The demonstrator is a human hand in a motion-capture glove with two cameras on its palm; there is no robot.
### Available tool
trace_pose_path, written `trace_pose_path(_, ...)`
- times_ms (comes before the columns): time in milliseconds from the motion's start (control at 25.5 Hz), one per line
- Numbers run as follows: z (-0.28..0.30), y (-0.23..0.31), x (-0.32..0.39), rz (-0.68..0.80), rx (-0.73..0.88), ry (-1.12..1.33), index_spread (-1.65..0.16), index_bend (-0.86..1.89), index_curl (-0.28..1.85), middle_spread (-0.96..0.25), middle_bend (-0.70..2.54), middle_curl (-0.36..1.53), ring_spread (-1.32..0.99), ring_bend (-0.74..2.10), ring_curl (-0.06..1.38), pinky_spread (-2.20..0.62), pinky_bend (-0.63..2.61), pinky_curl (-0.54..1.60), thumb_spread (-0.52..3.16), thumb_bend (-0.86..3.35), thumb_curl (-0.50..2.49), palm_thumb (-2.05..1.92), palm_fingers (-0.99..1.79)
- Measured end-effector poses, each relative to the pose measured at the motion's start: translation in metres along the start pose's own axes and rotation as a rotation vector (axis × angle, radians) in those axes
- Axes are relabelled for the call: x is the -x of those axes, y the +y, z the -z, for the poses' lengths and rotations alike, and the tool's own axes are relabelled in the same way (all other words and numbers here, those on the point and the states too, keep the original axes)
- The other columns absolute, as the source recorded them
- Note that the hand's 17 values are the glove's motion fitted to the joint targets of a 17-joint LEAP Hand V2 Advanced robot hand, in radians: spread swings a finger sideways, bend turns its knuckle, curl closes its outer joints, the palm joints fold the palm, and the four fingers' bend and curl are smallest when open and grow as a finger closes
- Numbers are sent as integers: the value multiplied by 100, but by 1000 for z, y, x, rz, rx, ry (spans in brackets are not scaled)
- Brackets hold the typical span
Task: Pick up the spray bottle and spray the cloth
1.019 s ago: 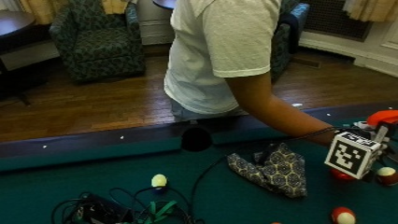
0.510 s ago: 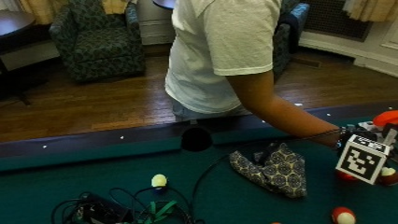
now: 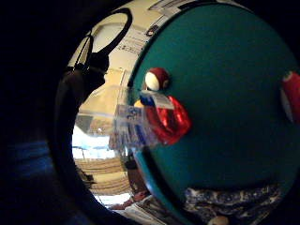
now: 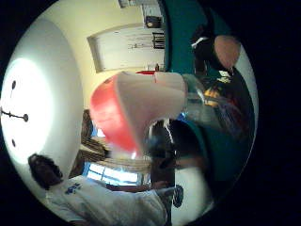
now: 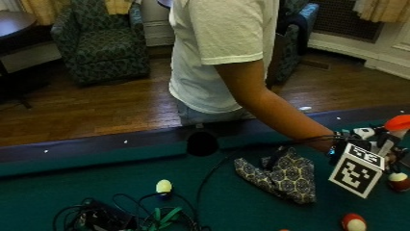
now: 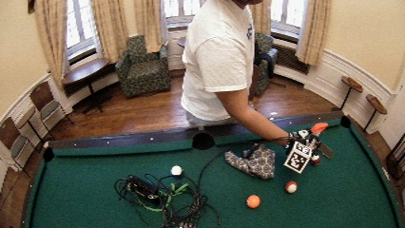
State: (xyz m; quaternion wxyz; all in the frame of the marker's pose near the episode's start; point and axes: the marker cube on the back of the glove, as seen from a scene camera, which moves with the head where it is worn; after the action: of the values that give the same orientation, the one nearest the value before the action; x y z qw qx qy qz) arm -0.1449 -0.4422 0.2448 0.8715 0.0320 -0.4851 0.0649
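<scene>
The spray bottle [image 5: 398, 123] has a red trigger head and a clear body and stands up at the table's right side. My gloved right hand [image 5: 375, 139] grips it just below the head. Its lower part is hidden, so I cannot tell whether it rests on the felt. The red and white head [image 4: 129, 113] fills the thumb side palm view, and the clear labelled body [image 3: 133, 126] lies close along the little finger side. The patterned cloth [image 5: 282, 174] lies crumpled on the green felt, just left of my hand.
A red and white ball [image 5: 398, 181] sits by the bottle, another ball [image 5: 353, 222] lies nearer the front, and a pale ball [image 5: 164, 186] is at the left. Tangled cables [image 5: 121, 217] cover the front left. A side pocket [image 5: 202, 143] sits in the far rail.
My hand has sunk a little and shifted slightly left at the bottle. The bottle's red head and the cloth stay where they were.
</scene>
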Motion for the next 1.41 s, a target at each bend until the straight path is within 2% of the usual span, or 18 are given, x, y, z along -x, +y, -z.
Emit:
trace_pose_path(235,39,29,4,12,-4,75,-36,10,42,-18,28,41,-18,47,39,-6,31,35,90,-4,58,73,82)
trace_pose_path(784,148,147,25,93,71,472,-40,18,39,-19,18,38,-17,32,35,1,18,32,99,-3,48,69,63)
trace_pose_path(1098,176,216,43,142,118,688,-41,19,39,-19,16,36,-17,29,33,4,17,31,101,-3,45,68,58)
trace_pose_path(1412,183,272,54,268,181,977,-42,18,38,-19,17,34,-17,29,33,7,17,30,101,-3,42,67,53)
